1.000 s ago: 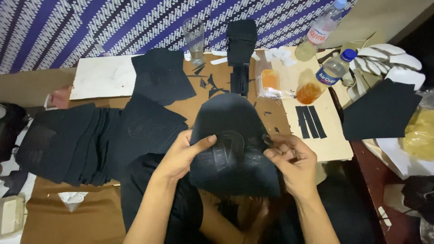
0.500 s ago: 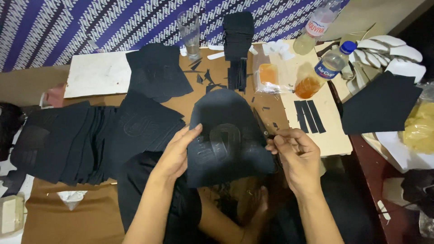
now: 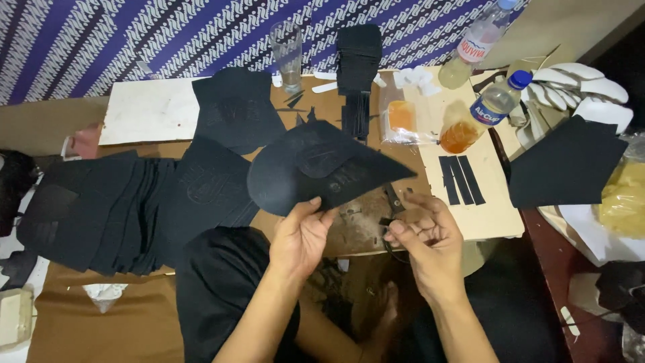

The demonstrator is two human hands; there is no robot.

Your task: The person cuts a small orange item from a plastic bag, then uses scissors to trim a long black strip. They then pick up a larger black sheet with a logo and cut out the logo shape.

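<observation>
- Since the earlier frames, the black cut piece (image 3: 322, 171) has swung from lying rounded-end-far between both hands to being lifted by the left hand alone, its pointed tip now aimed right; the right hand has let go of it.
- Far left, a stack of black pieces (image 3: 94, 208) lies fanned on the brown surface (image 3: 74, 329), with a white board (image 3: 148, 119) beyond it.
- The left hand (image 3: 302, 235) pinches the near edge of the cut piece between thumb and fingers, holding it above the surface.
- An empty glass (image 3: 287, 54) stands far, left of a tall pile of black pieces (image 3: 358, 57).
- The right hand (image 3: 426, 235) is curled with fingers pressed together around small dark scissors (image 3: 392, 208).
- Right of it lie three black strips (image 3: 461, 180) and a bottle of orange liquid (image 3: 478, 117).
</observation>
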